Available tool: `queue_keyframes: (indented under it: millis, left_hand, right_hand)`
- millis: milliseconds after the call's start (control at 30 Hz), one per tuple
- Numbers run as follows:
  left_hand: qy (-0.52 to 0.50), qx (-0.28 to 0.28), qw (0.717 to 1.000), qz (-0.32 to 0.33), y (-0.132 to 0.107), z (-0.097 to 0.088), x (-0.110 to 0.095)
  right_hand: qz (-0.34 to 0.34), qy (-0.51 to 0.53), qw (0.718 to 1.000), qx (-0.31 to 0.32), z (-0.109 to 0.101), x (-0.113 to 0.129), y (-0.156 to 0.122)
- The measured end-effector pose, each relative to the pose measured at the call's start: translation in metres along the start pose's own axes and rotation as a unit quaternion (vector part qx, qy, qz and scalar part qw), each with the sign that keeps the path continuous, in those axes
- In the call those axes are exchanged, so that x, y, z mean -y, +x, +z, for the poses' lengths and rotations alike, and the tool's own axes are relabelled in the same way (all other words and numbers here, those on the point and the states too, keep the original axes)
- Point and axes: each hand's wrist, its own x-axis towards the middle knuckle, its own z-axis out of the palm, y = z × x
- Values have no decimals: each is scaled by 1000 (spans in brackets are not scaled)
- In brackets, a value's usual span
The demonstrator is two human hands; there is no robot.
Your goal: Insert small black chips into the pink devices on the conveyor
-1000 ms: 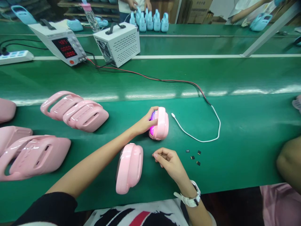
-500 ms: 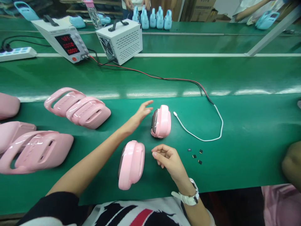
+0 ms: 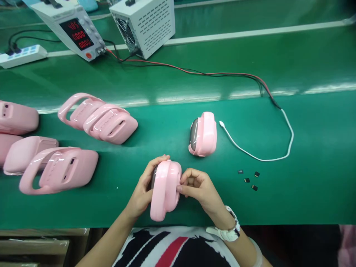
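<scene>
A glossy pink portable speaker with a carry handle (image 3: 161, 185) stands on the green bench in front of me. My left hand (image 3: 143, 189) is wrapped round its dark-fronted left side. Against its right side my right hand (image 3: 194, 187) is closed in a pinch, thumb and forefinger at the casing; whatever lies between the fingertips is hidden. Beyond it is a second pink speaker (image 3: 207, 134) with a dark front. Several tiny black memory cards (image 3: 247, 180) lie to the right of my right hand.
A white cable (image 3: 256, 158) curls at the right, joined to red and black leads from a power supply (image 3: 75, 35) with red digits. Beside that is a vented white box (image 3: 150, 27). More pink speakers (image 3: 114, 124) are grouped at the left, near a power strip (image 3: 25, 55).
My left hand has come back from near the farther speaker and taken hold of the nearer one. My right hand now touches that speaker's side. The view has tilted down.
</scene>
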Motion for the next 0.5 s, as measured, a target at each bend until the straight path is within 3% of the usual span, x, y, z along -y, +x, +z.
queue_keyframes:
  millis: [267,500]
  left_hand:
    - [-12,-9,1000,19,0,5,-3]
    - [-2,-11,999,35,2,8,-3]
  right_hand:
    - [-11,33,999,3,2,1,-1]
    - [-4,-89,996,-5,0,16,3]
